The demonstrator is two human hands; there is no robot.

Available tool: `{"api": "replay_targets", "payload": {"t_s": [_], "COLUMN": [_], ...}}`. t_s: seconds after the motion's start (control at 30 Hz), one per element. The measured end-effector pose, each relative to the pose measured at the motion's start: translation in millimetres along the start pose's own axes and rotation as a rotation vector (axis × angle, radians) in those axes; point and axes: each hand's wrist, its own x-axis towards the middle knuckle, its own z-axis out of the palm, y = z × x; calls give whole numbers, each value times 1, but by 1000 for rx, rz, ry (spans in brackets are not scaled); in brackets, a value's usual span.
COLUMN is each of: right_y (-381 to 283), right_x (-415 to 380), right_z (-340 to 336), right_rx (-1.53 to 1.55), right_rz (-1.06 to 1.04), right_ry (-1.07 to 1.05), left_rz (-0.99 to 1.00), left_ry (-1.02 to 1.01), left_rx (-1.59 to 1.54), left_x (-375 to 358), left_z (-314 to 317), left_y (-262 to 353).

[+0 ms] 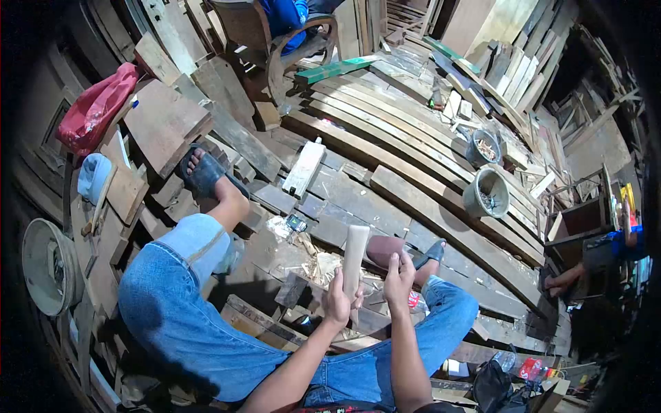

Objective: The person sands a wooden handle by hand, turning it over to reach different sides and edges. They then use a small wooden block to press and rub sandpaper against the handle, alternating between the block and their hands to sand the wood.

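Observation:
My left hand (339, 304) is wrapped round a smooth, pale wooden piece (356, 256), long and slightly widened at its top, held upright in front of my lap. Just to its right, my right hand (399, 281) pinches a reddish-brown sheet of sandpaper (385, 250) between thumb and fingers. The sheet's left edge comes close to the wooden piece. Below both, wood shavings and scraps (329, 267) lie on the floor between my legs.
Long planks (413, 148) cross the floor ahead. A grey bucket (486, 193) and a smaller bucket (483, 149) stand on them. At left are a pale bucket (51, 267) and a red bag (96, 110). A person in blue (284, 24) sits on a wooden chair (241, 31); another person's arm (575, 275) shows at right.

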Motion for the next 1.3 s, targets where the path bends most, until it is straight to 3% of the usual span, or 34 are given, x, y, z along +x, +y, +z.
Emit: {"api": "replay_targets", "payload": {"t_s": [0.07,0.17,0.23,0.27,0.3,0.37,0.4,0.43,0.5,0.53,0.63,0.67,0.77,0.8,0.87,0.93,1.03,1.07,1.17,1.3], "right_y": [-1,-13,23,17,41,0,5,-9,39,14,11,25,12,-30,-13,-39,-2,3,14,-16], "right_x": [-2,-1,1,2,1,-9,-14,-17,-20,-23,-23,-21,-23,-26,-25,-28,-23,-15,-11,-27], "right_z": [3,-2,7,-1,2,8,-3,2,-8,1,1,-3,3,11,9,13,8,-1,-2,11], "right_rx": [-112,-98,-99,12,-55,624,880,837,853,845,846,940,777,623,573,531,546,438,411,435], "right_rz": [-52,-6,-22,69,80,472,599,708,563,599,663,725,619,682,640,650,591,528,405,522], "right_ry": [102,21,209,55,177,159,-39,-21,-97,-40,-30,-84,-115,-8,-85,-124,-91,-165,-48,-67], "left_rz": [30,91,82,124,155,272,280,356,394,270,508,549,560,500,417,353,170,358,334,268], "left_ry": [15,132,191,80,188,129,108,150,141,122,57,-24,-59,-81,-102,-142,-202,-228,-258,-186], "left_rx": [-12,181,286,211,320,547,791,937,787,764,954,999,1168,1181,1198,1220,1268,1239,1311,1322], "left_x": [3,9,10,16,13,5,-2,3,0,-2,8,14,4,1,-10,-11,-17,-18,-13,-7], "left_z": [-3,-3,0,-7,-3,-2,-1,-6,3,5,-2,-10,2,3,19,17,19,13,5,-1], "left_y": [-2,-7,-7,-14,-18,-10,1,-7,-8,-5,-25,-32,-20,-17,4,9,13,3,-3,2]}}
